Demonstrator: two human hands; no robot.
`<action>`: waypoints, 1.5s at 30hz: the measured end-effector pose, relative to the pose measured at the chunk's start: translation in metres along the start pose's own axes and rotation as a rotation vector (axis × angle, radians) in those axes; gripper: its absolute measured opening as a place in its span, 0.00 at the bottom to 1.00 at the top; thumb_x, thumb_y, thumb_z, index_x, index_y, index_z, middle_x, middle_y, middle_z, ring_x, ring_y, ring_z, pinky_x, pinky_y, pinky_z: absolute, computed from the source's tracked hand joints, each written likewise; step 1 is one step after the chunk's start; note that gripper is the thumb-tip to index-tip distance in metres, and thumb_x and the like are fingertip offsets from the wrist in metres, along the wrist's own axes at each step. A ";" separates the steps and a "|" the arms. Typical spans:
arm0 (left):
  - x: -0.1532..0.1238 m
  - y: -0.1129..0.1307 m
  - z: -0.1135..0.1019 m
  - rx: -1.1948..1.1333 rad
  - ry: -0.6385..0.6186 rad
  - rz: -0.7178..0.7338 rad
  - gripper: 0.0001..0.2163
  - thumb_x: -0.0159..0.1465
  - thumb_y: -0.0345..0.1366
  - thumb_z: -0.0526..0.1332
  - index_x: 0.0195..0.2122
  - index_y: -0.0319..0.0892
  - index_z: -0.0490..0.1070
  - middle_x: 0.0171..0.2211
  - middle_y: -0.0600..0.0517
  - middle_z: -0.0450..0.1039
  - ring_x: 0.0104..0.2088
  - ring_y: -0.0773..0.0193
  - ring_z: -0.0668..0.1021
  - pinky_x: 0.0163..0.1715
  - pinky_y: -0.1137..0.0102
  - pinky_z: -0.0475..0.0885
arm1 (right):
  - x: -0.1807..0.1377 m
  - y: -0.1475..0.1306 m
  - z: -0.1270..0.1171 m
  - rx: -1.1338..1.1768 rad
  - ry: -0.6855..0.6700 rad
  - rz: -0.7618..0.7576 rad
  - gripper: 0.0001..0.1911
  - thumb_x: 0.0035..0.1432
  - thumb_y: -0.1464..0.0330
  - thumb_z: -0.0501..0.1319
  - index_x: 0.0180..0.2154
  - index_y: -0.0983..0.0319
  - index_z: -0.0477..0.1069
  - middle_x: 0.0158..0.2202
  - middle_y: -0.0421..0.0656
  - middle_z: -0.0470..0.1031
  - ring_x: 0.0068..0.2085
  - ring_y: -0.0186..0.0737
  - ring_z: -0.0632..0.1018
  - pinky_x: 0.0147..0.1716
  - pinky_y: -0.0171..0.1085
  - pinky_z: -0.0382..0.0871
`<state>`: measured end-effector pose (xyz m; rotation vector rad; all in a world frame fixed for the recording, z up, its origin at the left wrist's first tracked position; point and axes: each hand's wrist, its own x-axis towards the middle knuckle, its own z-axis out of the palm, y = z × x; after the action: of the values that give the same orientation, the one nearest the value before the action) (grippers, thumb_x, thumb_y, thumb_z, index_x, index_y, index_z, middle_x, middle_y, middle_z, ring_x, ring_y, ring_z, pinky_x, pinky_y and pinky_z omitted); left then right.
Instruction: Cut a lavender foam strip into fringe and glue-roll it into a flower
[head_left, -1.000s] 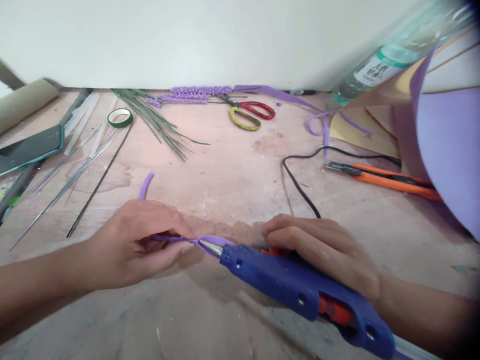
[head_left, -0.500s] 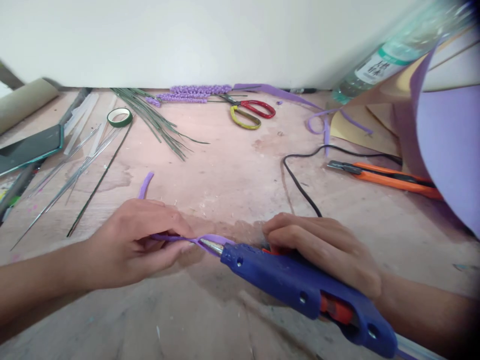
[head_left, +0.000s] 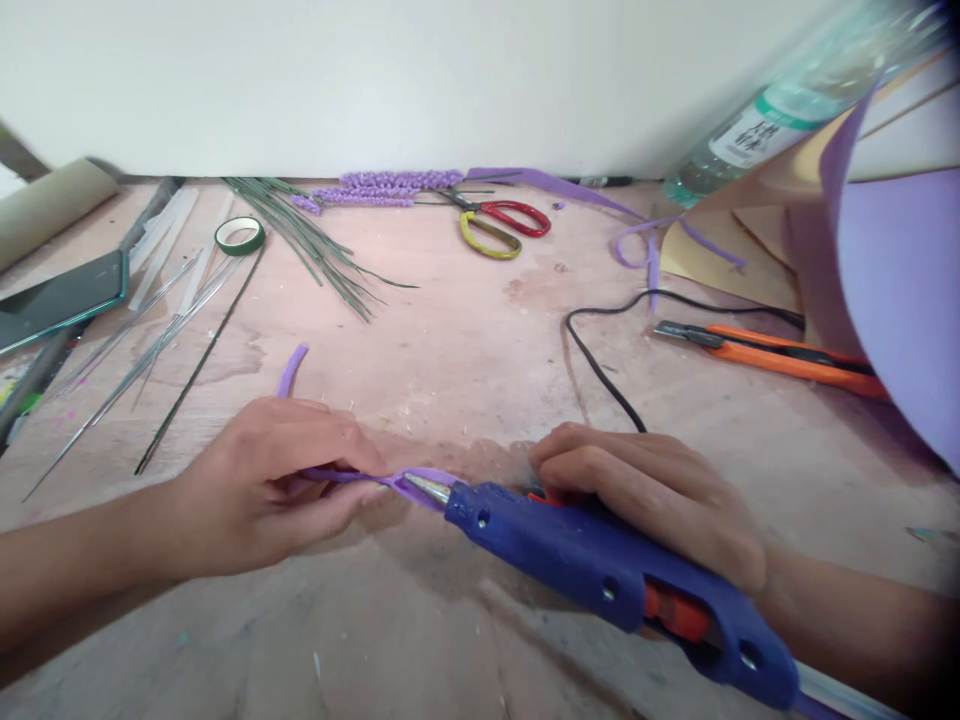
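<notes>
My left hand (head_left: 270,485) pinches a thin purple foam strip (head_left: 420,480) flat against the wooden table (head_left: 465,340); the strip's far end (head_left: 291,368) curls out behind the hand. My right hand (head_left: 652,495) is wrapped round a blue glue gun (head_left: 600,570) with an orange trigger. The gun's metal nozzle (head_left: 427,489) rests on the strip just right of my left fingertips.
Red and yellow scissors (head_left: 501,227), purple foam sprigs (head_left: 390,186), green wires (head_left: 315,240) and a tape roll (head_left: 240,235) lie at the back. A phone (head_left: 64,295) is at left. An orange cutter (head_left: 772,352), black cord (head_left: 600,375), purple sheet (head_left: 892,270) and bottle (head_left: 780,110) are at right.
The glue gun and my right hand have slid slightly to the right along the strip. My left hand has stayed in place.
</notes>
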<state>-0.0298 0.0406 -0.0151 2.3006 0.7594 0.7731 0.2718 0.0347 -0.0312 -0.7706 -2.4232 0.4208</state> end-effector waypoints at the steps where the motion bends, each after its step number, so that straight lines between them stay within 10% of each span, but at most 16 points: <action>1: 0.000 0.000 0.000 0.000 0.007 0.002 0.05 0.68 0.27 0.61 0.39 0.43 0.73 0.25 0.58 0.74 0.22 0.71 0.71 0.23 0.75 0.65 | 0.000 0.000 0.000 -0.002 0.001 -0.001 0.12 0.75 0.69 0.47 0.37 0.59 0.62 0.30 0.40 0.71 0.25 0.34 0.71 0.24 0.35 0.63; 45: -0.001 -0.003 -0.001 0.044 0.040 0.061 0.06 0.68 0.26 0.62 0.41 0.45 0.74 0.23 0.57 0.72 0.21 0.70 0.70 0.22 0.74 0.63 | -0.006 0.002 -0.001 0.027 0.002 0.022 0.11 0.74 0.66 0.49 0.36 0.59 0.63 0.28 0.41 0.70 0.25 0.35 0.70 0.24 0.35 0.61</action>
<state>-0.0317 0.0425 -0.0171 2.3635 0.7331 0.8398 0.2770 0.0328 -0.0336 -0.7864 -2.4044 0.4596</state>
